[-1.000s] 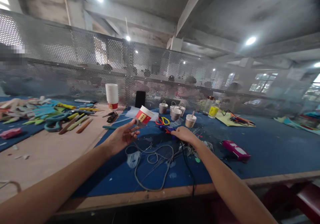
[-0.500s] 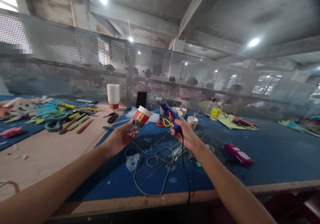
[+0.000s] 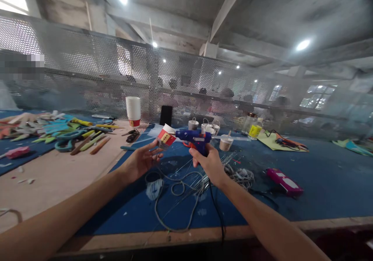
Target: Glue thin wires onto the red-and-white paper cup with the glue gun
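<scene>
My left hand grips a small red and white paper cup, tilted, by its lower part. Grey cord seems to be wound around the cup's base and trails down to the loops of grey cord on the blue mat. In my right hand is a blue hot glue gun, its nozzle pointing left at the cup's side. Whether the tip touches the cup I cannot tell. A clear glue stick juts from the gun's back, and its black cable hangs over the table edge.
Behind the cup stand a stack of paper cups and a black phone. Several cord-wrapped cups sit behind the gun. Pliers, scissors and felt pieces lie left; a magenta device and a yellow-labelled bottle are right.
The glue gun has swung from pointing up and away to lying level, its nozzle now close to the cup. My left hand has stayed nearly still with the cup.
</scene>
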Motion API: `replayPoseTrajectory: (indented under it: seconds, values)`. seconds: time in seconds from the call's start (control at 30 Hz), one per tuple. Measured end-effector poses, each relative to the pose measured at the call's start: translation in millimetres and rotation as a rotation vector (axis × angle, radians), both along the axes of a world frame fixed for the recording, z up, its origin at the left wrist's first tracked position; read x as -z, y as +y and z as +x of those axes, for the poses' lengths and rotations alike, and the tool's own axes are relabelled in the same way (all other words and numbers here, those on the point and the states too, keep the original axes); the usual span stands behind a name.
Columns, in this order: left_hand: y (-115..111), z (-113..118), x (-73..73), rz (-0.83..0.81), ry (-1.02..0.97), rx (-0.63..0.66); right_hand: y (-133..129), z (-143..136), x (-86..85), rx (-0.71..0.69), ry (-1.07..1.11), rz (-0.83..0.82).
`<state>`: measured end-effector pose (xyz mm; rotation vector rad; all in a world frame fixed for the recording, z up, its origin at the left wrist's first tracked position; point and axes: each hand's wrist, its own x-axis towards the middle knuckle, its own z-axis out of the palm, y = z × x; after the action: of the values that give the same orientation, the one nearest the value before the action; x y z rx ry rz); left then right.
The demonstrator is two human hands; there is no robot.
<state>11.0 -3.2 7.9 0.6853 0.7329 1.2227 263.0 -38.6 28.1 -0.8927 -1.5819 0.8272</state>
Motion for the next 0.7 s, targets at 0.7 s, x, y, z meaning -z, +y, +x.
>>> replayPoseTrajectory:
  seconds: [0.7]
  values:
    - [1.4, -1.3, 7.2, 0.105, 0.014, 0.065, -2.5, 1.0, 22.8, 0.216, -0.530, 0.428]
